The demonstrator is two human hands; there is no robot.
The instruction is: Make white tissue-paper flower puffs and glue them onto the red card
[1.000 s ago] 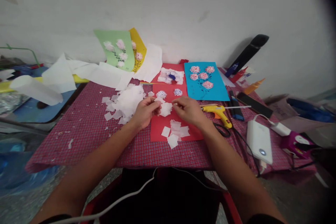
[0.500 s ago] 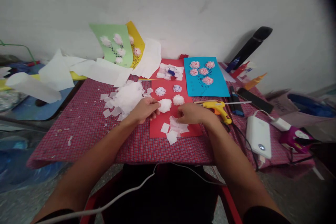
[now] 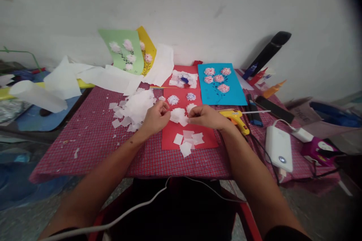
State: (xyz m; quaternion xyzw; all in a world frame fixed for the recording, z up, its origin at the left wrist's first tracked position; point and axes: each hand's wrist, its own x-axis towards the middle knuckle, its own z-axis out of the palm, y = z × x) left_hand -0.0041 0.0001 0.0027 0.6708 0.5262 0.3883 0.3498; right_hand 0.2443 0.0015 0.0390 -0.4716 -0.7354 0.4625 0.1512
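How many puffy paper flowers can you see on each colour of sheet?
Red sheet: 4 (2 speckled flowers, 2 white flowers, one partly behind the right hand)
Blue sheet: 5
Green sheet: 4
Yellow sheet: 2 showing; the sheet is partly covered
Total: 15 in view

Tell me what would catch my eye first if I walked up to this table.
Probably the bright blue card with its five pink-and-white flowers, lying beyond the right hand. Next, the red sheet in the middle, where that hand and the left hand flank a white paper tuft. The yellow glue gun farther right also stands out.
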